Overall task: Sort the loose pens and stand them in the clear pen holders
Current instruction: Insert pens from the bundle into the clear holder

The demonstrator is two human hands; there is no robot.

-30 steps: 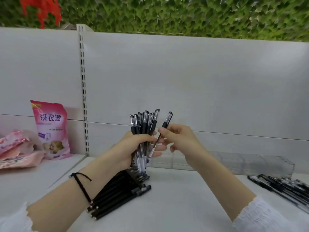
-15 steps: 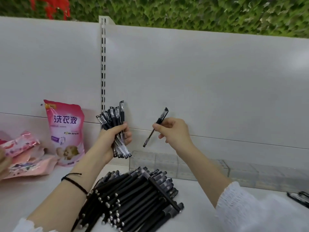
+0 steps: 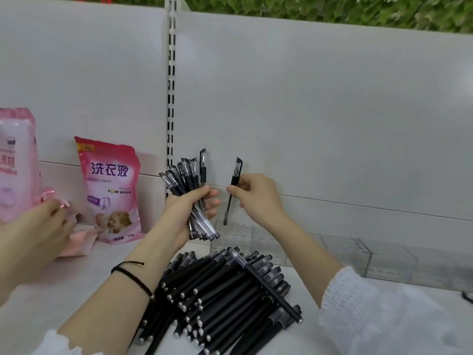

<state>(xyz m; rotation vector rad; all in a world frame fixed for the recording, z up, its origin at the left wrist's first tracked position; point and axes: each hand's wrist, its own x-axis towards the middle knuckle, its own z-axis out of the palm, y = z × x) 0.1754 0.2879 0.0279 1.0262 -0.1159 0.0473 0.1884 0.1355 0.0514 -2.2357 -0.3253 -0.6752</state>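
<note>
While the right grip (image 3: 256,198) pinches a single pen (image 3: 232,190) cap-up, the left grip (image 3: 189,211) is clenched round a bundle of capped pens (image 3: 190,175). The single pen's tip hangs just above the clear pen holder (image 3: 238,239) at the back of the shelf (image 3: 89,272); its cells are faint, perhaps empty. Placing is the step in hand, I judge; next, lower the pen straight into a cell. A pile of black pens (image 3: 225,290) lies in front, unsorted

- White shelf (image 3: 84,285) with a white back panel.
- Pile of black pens (image 3: 225,298) lying at the front centre.
- Row of clear pen holders (image 3: 340,254) just behind the pile, along the back.
- Pink laundry-detergent pouch (image 3: 112,193) standing at the left.
- Flat pink pouch (image 3: 79,242) lying beside it.
</note>
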